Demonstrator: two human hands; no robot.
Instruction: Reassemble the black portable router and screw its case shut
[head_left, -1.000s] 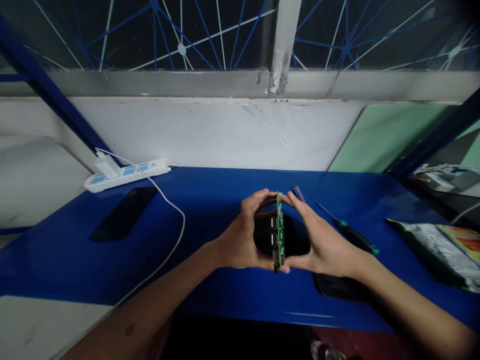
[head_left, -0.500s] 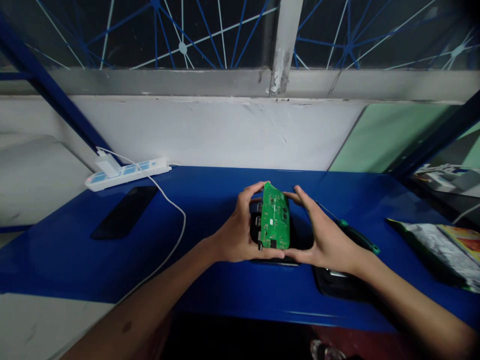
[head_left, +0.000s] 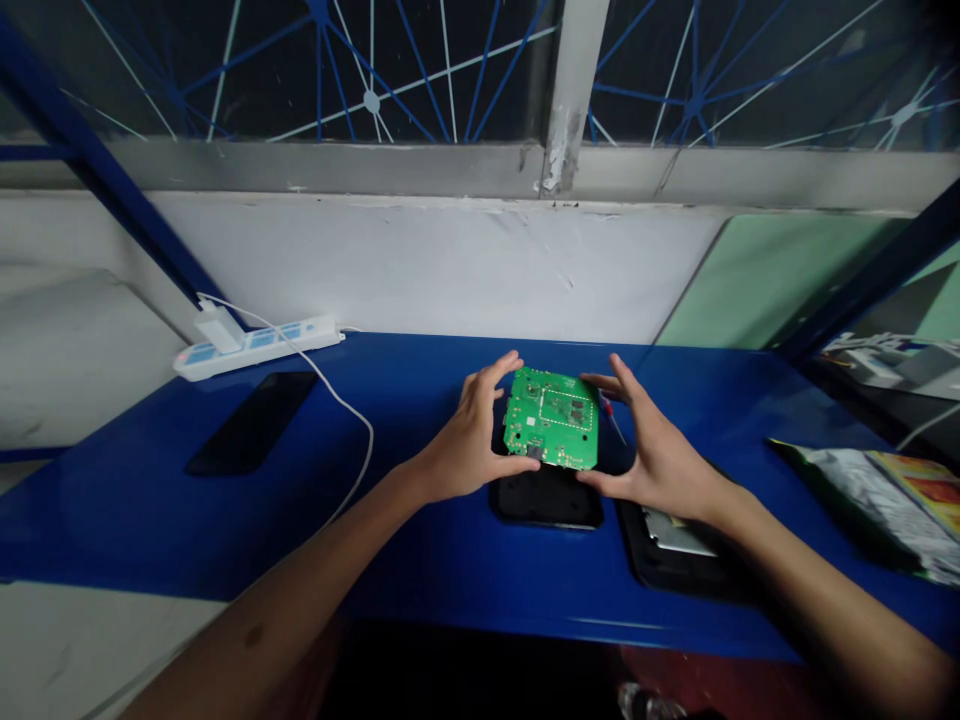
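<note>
A green circuit board (head_left: 559, 415) is held up and tilted, its flat face toward me. My left hand (head_left: 469, 440) grips its left edge, thumb at the bottom and fingers at the top. At the right edge, my right hand (head_left: 652, 450) holds it with the thumb at the lower corner and fingers near the upper one. Below the board, a black plastic case half (head_left: 547, 500) lies on the blue table (head_left: 435, 570). Near my right wrist is another black case part (head_left: 675, 570) with a silver metal piece (head_left: 679, 533), partly hidden by my arm.
Behind my right fingers lies a slim red-and-blue item (head_left: 607, 406), mostly hidden. On the left are a black phone-like slab (head_left: 251, 422), a white power strip (head_left: 262, 345) and a loose white cable (head_left: 352, 410). A shiny packet (head_left: 877, 500) lies at the right.
The circuit board has been turned so its face shows more broadly, and lifted slightly, uncovering the black case half below. Both hands moved with it, the right one slightly outward.
</note>
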